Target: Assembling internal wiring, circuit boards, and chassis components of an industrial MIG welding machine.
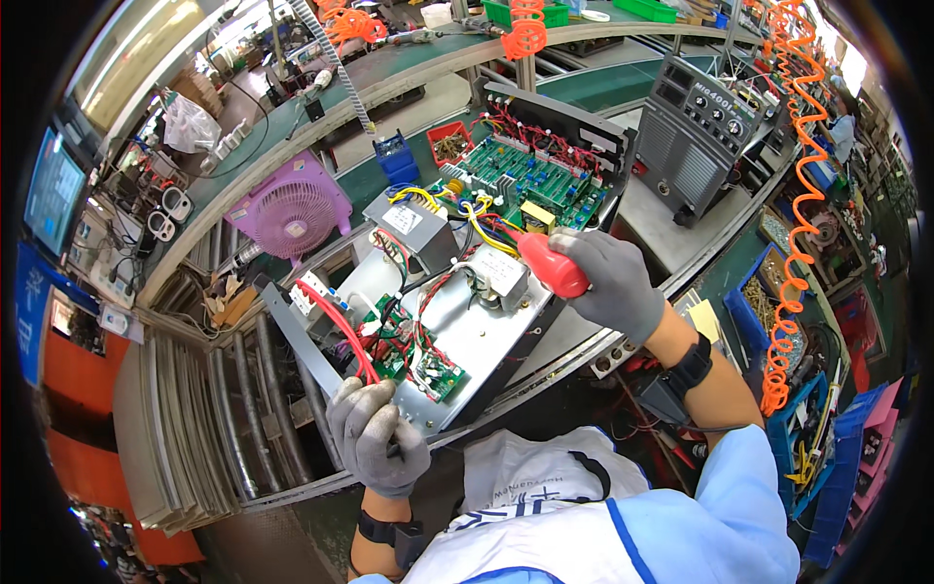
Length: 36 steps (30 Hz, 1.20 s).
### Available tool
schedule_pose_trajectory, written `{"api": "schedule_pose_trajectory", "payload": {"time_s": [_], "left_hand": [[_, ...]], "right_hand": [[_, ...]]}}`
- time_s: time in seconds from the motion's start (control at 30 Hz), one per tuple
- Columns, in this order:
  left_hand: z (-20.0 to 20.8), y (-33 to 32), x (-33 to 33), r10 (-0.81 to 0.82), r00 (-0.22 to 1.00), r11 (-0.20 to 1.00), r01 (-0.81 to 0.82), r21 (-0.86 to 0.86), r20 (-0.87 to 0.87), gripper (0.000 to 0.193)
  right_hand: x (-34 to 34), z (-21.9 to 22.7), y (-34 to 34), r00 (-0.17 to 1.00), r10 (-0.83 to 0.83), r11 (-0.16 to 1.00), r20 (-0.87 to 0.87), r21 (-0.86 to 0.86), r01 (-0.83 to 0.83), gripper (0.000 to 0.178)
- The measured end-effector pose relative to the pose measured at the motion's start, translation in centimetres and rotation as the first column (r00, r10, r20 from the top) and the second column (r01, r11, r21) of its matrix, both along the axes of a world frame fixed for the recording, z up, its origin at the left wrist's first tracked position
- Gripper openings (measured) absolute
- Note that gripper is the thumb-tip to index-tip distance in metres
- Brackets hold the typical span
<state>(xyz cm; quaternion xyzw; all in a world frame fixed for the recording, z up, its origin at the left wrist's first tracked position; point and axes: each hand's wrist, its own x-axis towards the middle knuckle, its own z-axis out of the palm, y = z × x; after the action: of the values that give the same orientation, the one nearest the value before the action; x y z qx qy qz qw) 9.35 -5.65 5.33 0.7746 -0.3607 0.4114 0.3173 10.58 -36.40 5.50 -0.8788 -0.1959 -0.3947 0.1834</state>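
Note:
An opened machine chassis [559, 321] lies before me, its metal base carrying wiring, boards and metal-cased parts. My right hand [618, 282], in a grey glove, is closed around a thick, rounded red tool [553, 266]. The tool's narrow end points up and left toward yellow and red wires beside a large green circuit board [535, 180]; its tip cannot be made out. At the chassis's near left corner, my gloved left hand [377, 438] is closed on the lower end of the red cables [336, 321]. Small green boards [438, 375] sit just right of those fingers.
A purple fan [292, 209] stands left of the chassis, with a blue box [396, 158] and a red bin [449, 143] behind it. An assembled grey machine [696, 136] is at the back right. Coiled orange hoses [803, 214] hang beside blue parts bins [764, 302].

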Motion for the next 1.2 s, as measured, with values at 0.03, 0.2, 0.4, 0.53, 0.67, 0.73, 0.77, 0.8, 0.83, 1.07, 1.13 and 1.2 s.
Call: {"api": "schedule_pose_trajectory", "payload": {"time_s": [0.03, 0.2, 0.4, 0.53, 0.67, 0.73, 0.77, 0.8, 0.83, 1.07, 1.13, 1.2], "left_hand": [[-0.1, 0.0, 0.1, -0.002, 1.000, 1.000, 0.002, -0.002, 0.002, 0.029], [-0.3, -0.2, 0.2, -0.005, 1.000, 1.000, 0.005, -0.008, -0.005, 0.029], [-0.4, 0.0, 0.0, 0.002, 1.000, 1.000, -0.002, -0.007, -0.002, 0.030], [-0.3, -0.1, 0.1, -0.006, 1.000, 1.000, 0.006, -0.001, 0.006, 0.031], [-0.3, -0.2, 0.2, -0.010, 1.000, 1.000, 0.010, 0.000, 0.010, 0.031], [-0.2, -0.2, 0.2, -0.011, 1.000, 1.000, 0.011, -0.003, 0.012, 0.031], [-0.2, -0.1, 0.3, -0.012, 1.000, 1.000, 0.012, -0.001, 0.008, 0.031], [-0.2, -0.1, 0.4, -0.013, 1.000, 1.000, 0.013, 0.001, 0.005, 0.031], [-0.3, 0.0, 0.3, -0.005, 1.000, 1.000, 0.005, -0.005, 0.002, 0.031], [-0.4, 0.0, 0.3, -0.013, 1.000, 1.000, 0.013, -0.019, -0.001, 0.031], [-0.2, -0.1, 0.3, -0.018, 1.000, 1.000, 0.018, -0.020, 0.002, 0.031], [-0.1, -0.1, 0.2, -0.017, 1.000, 1.000, 0.017, -0.006, 0.003, 0.030]], "right_hand": [[0.0, 0.0, 0.0, 1.000, -0.002, 1.000, 0.002, -0.002, 0.002, 0.048], [0.1, 0.0, 0.1, 1.000, 0.005, 0.999, 0.018, 0.040, -0.005, 0.049], [0.0, 0.0, 0.0, 0.999, 0.000, 1.000, 0.035, 0.025, -0.001, 0.047], [-0.1, -1.0, -0.6, 0.999, -0.023, 0.996, 0.046, 0.093, 0.018, 0.046], [0.1, -2.1, -1.2, 0.999, -0.040, 0.981, 0.012, 0.192, 0.037, 0.046], [-0.2, -2.0, -1.1, 0.998, -0.058, 0.977, 0.014, 0.207, 0.054, 0.046], [-0.3, -1.9, -0.8, 0.998, -0.066, 0.974, 0.024, 0.219, 0.059, 0.047], [-0.4, -1.8, -0.6, 0.997, -0.075, 0.971, 0.036, 0.231, 0.065, 0.048], [-0.7, -1.6, -0.5, 0.997, -0.067, 0.973, 0.033, 0.225, 0.058, 0.048], [-2.1, -0.5, -0.6, 0.995, -0.094, 0.971, -0.030, 0.217, 0.098, 0.050], [-2.0, -0.5, -0.3, 0.999, -0.049, 0.989, -0.018, 0.142, 0.051, 0.050], [-1.8, -0.3, 0.2, 0.998, -0.056, 0.992, -0.003, 0.110, 0.056, 0.048]]}}
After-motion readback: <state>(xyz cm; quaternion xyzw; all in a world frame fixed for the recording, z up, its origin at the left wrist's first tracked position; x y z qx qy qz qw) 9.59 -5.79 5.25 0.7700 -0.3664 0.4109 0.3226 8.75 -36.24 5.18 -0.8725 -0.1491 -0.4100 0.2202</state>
